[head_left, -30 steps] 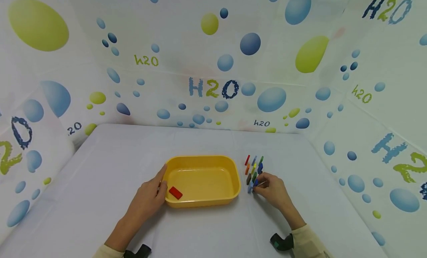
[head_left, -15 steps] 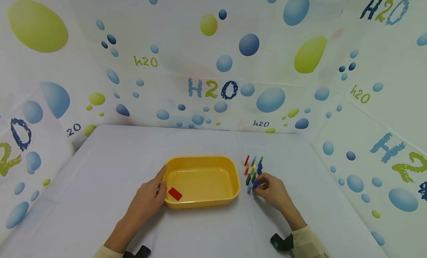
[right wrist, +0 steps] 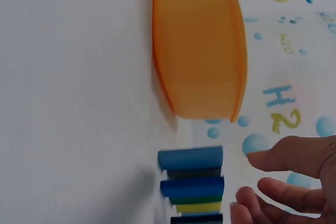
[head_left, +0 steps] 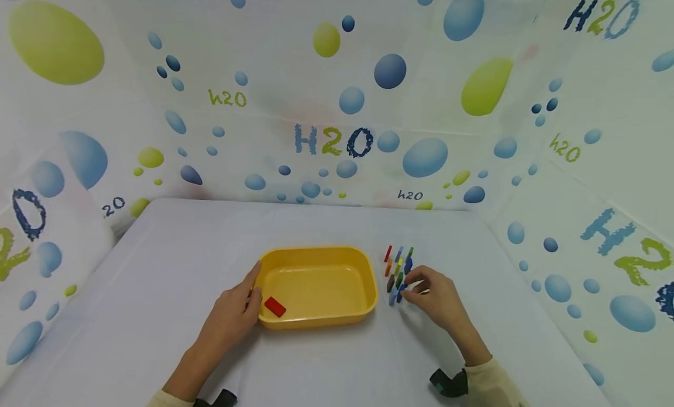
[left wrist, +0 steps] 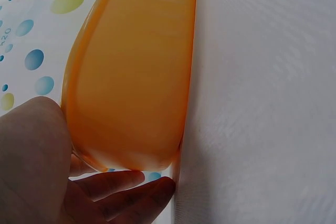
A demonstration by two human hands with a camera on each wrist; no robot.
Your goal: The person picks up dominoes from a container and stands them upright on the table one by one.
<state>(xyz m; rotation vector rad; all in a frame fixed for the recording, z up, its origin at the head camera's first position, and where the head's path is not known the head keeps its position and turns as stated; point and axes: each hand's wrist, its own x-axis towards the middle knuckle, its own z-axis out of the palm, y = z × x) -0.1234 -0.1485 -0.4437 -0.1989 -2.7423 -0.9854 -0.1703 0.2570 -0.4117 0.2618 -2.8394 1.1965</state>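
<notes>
A yellow plastic tray (head_left: 321, 287) stands in the middle of the table. My left hand (head_left: 231, 310) rests against its left end, index finger and thumb at the rim. In the left wrist view the fingers (left wrist: 123, 192) lie fairly straight along the tray's end wall. One red domino-like block (head_left: 275, 306) lies flat inside the tray. Right of the tray, several thin coloured blocks (head_left: 398, 269) stand on edge in close rows. My right hand (head_left: 434, 293) is beside the nearest blue block (right wrist: 191, 187); thumb and fingers are parted, with nothing between them in the right wrist view.
White cloth covers the table (head_left: 184, 249). A wall sheet (head_left: 274, 73) printed with bubbles and lettering hangs behind and at both sides. Black wrist devices (head_left: 449, 383) sit at both sleeves.
My right hand has drawn slightly back from the near blue block, and its fingers have parted. My left hand keeps its place on the tray. The camera view has shifted a little.
</notes>
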